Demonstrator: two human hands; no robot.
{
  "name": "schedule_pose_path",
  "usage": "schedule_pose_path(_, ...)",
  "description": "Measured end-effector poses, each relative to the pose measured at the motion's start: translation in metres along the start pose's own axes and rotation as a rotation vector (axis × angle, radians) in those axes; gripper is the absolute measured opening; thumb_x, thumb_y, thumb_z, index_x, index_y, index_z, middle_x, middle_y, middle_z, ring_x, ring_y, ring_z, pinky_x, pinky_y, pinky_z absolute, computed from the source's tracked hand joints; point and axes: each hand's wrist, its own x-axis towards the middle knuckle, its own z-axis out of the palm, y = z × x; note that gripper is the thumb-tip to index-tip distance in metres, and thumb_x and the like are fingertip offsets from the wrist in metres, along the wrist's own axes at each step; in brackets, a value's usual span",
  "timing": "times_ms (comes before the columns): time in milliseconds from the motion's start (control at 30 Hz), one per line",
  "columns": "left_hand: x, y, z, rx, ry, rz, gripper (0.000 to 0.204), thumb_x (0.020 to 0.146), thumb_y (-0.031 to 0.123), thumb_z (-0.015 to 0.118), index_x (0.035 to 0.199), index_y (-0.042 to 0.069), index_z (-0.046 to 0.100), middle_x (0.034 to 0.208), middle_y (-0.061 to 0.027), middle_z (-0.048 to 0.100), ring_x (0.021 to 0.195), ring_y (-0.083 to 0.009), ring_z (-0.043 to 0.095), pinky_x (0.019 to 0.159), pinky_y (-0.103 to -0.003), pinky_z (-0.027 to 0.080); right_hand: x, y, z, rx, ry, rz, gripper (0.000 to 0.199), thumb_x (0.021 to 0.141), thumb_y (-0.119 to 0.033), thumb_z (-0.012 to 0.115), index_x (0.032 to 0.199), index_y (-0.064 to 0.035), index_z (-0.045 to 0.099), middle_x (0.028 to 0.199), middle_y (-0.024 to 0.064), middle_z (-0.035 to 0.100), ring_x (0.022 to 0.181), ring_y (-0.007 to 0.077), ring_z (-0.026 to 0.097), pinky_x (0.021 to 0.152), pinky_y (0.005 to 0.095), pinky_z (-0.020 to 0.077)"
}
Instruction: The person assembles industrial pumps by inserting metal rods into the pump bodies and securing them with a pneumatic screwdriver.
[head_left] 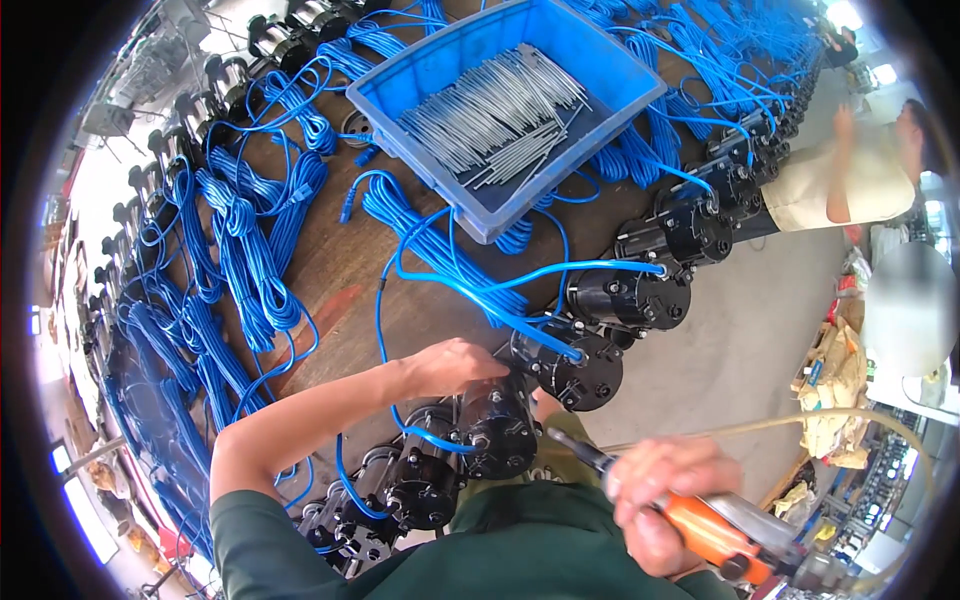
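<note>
At six o'clock on the bench, the left hand (pixel 452 365) steadies a black cylindrical motor housing (pixel 497 425); the right hand's (pixel 660 500) grip wraps an orange-handled pneumatic screwdriver (pixel 700 525) — its bit could slip, snagging blue cable (pixel 420 435).

Long brown wooden workbench (pixel 330 270) running away from the lower left toward the upper right. Grey concrete floor (pixel 740 340) alongside, to the right. Cluttered shelves and cardboard (pixel 835 385) along the right rim. Bright daylight from openings (pixel 850 15) at top right

Rods (pixel 500 115) lie in a bin (pixel 620 75) behind the motors (pixel 495 425).
</note>
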Motion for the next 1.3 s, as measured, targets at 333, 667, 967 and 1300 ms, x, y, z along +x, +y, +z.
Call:
schedule_pose_path(333,-0.010,-0.001,0.006,0.148,-0.076,-0.049,0.014,0.076,0.010,0.067,0.084,0.004,0.057,0.083,-0.0156,0.067,0.080,-0.0388,0.066,0.067,-0.049,0.052,-0.017,0.089,0.021,-0.208,-0.318,0.147,0.025,0.084,-0.001,0.063,0.105,-0.0004,0.050,0.089,0.0128,0.055,0.062,0.0161,0.055,0.056,0.0304,0.0526)
schedule_pose_path(667,-0.063,-0.022,0.034,0.127,0.092,-0.350,0.017,0.079,0.005,0.063,0.095,0.002,0.065,0.094,-0.0193,0.068,0.095,-0.0395,0.065,0.080,-0.051,0.052,-0.022,0.101,0.036,-0.142,-0.241,0.198,0.028,0.079,0.000,0.063,0.106,0.0063,0.058,0.087,0.0137,0.064,0.064,0.0147,0.062,0.062,0.0265,0.0551)
schedule_pose_path(967,-0.082,0.006,0.044,0.051,0.151,-0.222,0.017,0.079,0.017,0.072,0.083,0.001,0.070,0.089,-0.0161,0.068,0.087,-0.0377,0.065,0.076,-0.048,0.053,-0.021,0.068,0.044,-0.207,-0.272,0.124,0.032,0.082,-0.001,0.061,0.112,0.0054,0.056,0.083,0.0114,0.062,0.061,0.0130,0.058,0.059,0.0260,0.0523)
schedule_pose_path(1300,-0.083,0.003,0.056,0.196,0.242,-0.110,0.021,0.075,0.022,0.071,0.072,0.002,0.066,0.077,-0.0142,0.064,0.080,-0.0370,0.065,0.069,-0.048,0.053,-0.047,0.036,0.081,-0.100,-0.491,0.096,0.034,0.077,0.000,0.068,0.110,0.0048,0.058,0.082,0.0163,0.065,0.060,0.0202,0.065,0.056,0.0295,0.0551)
